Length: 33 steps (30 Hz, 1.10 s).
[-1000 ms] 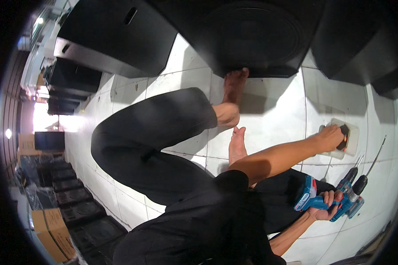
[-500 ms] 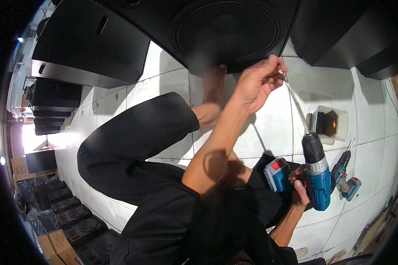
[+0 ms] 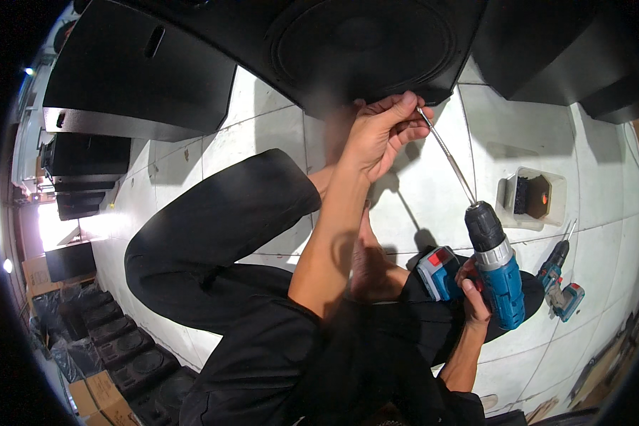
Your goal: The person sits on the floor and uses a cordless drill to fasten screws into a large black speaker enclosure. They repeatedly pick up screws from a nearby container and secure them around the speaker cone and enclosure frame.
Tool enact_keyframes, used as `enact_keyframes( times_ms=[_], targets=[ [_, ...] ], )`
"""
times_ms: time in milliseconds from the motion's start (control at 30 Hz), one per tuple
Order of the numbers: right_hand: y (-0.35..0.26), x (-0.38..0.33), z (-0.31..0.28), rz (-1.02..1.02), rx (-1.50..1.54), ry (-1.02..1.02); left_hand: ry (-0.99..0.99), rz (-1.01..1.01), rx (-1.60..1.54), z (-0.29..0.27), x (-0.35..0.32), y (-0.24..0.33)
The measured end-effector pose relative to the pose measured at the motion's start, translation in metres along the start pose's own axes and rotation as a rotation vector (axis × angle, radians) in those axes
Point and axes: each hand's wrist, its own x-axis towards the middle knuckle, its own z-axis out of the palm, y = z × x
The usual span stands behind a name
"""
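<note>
My right hand (image 3: 476,295) is wrapped round the handle of a blue and black cordless drill (image 3: 502,280), its battery pack to the left and its chuck pointing up and away. A long, thin metal screwdriver bit (image 3: 449,157) runs from the chuck up to my left hand (image 3: 385,138). The left thumb and fingers pinch at the far tip of this bit; whether a small screw sits there is hidden by the fingers. Just beyond the left hand stands a black speaker cabinet (image 3: 270,60) with a large round speaker cone (image 3: 362,42).
To the right lie a clear plastic box (image 3: 555,202) with dark pieces inside and a second drill (image 3: 557,284) on the white tiles. Large black cabinets (image 3: 142,64) stand at the left and the upper right (image 3: 547,50). Several speakers (image 3: 131,348) and cardboard boxes (image 3: 98,397) line the lower left.
Both hands have shifted left, the left one further, with the drill's bit tilting more to the left. The bit's tip stays at the left fingers.
</note>
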Motion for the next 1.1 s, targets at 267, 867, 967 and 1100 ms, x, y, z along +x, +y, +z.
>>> enact_keyframes(
  times_ms=[267,867,967,1100],
  targets=[
    [-0.011,0.042,0.019,-0.169,-0.788,-0.489,0.312,-0.085,0.179,-0.059,0.016,-0.028],
    [0.045,0.082,0.065,-0.325,-1.379,-0.593,0.602,0.787,1.693,-0.119,0.068,-0.073],
    [0.050,0.083,0.065,-0.334,-1.377,-0.579,0.620,0.821,1.641,-0.113,0.069,-0.078],
    [0.052,0.087,0.071,-0.340,-1.358,-0.589,0.653,0.792,1.662,-0.100,0.058,-0.068]
  ],
)
